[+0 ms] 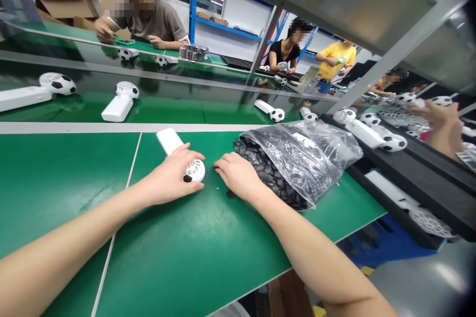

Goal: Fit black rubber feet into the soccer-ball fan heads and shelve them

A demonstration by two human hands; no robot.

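Note:
Near the middle of the green table, my left hand (173, 176) is wrapped round a white device (170, 141) with a round football-patterned head. Its fingers lie over the neck and head, and the white handle sticks out toward the back left. Just right of it, my right hand (238, 172) is bent down at the table with its fingers together; whatever its fingertips hold is hidden. Beside that hand lies an open clear plastic bag (297, 153) full of small black pieces (273, 171). A few black pieces lie under my right wrist.
Several football-headed devices, one of them a white one (118, 106), lie on the green belt (178, 104) behind the table edge. Black trays (412, 168) with more devices stand at the right. Several people sit or stand beyond, and another person's hand (441, 124) is at far right.

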